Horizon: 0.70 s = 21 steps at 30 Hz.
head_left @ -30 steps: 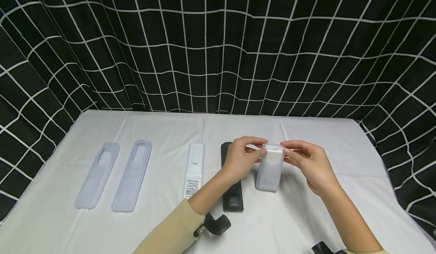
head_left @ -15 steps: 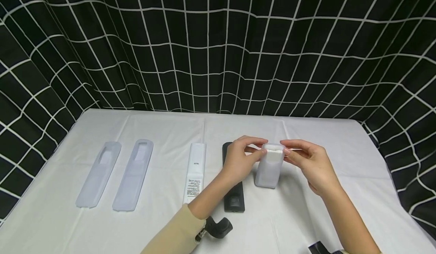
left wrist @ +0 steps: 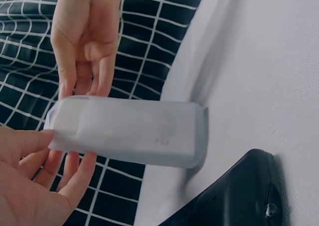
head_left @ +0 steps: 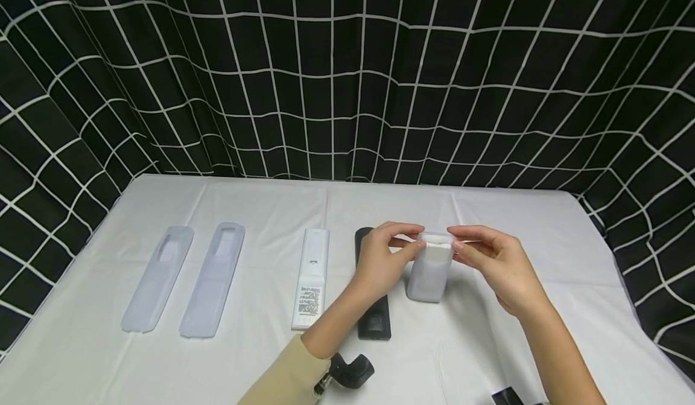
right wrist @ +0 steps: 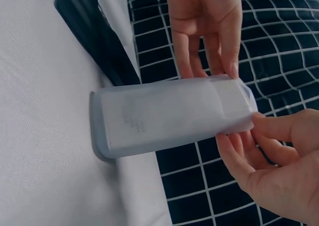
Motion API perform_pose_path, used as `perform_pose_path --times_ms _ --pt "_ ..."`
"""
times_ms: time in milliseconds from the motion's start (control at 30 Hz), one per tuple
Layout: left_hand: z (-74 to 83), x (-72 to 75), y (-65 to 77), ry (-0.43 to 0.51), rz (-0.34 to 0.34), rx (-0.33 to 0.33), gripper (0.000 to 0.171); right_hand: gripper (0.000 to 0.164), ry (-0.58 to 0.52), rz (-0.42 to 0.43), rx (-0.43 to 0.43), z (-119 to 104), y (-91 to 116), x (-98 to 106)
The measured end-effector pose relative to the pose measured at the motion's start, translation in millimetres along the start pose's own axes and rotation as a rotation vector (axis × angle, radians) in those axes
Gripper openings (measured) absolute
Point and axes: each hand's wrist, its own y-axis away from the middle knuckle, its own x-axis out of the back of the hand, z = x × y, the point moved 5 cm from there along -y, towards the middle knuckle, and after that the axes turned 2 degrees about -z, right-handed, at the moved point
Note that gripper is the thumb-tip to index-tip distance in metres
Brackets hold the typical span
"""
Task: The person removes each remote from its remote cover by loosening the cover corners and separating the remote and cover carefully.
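A white remote control in a translucent protective cover [head_left: 429,275] stands steeply tilted, its lower end on the table. The cover [left wrist: 129,128] encloses the remote's body, with faint print showing through it in the wrist views. My left hand [head_left: 382,263] pinches the upper end at its left side between thumb and fingers. On the opposite side my right hand [head_left: 502,266] pinches the same upper end. In the right wrist view the top of the cover [right wrist: 184,109] lies between both hands' fingertips. The far side of the remote is hidden.
A black remote [head_left: 374,317] lies partly under my left hand and forearm. Left of it is a white remote [head_left: 311,272], its printed label showing. Two translucent covers [head_left: 157,284] lie farther left. A black gridded curtain [head_left: 347,91] hangs behind the white-clothed table [head_left: 260,212].
Both hands keep their pinch on the covered remote's upper end. The covered remote and hands shift only slightly; its bottom sits a little higher than one second ago. The other things stay put.
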Motion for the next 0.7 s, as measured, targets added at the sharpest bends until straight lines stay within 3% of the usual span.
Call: perform_pose_path --times_ms 333,700 --pt "-3.6 -1.1 -1.1 -0.011 0.002 -0.005 0.019 0.035 -0.018 0.016 0.017 4.5 0.8 -0.1" --pt "-8.6 -3.9 -3.6 0.141 -0.015 0.022 0.017 0.016 -0.108 0.056 0.055 8.5 2.3 1.3"
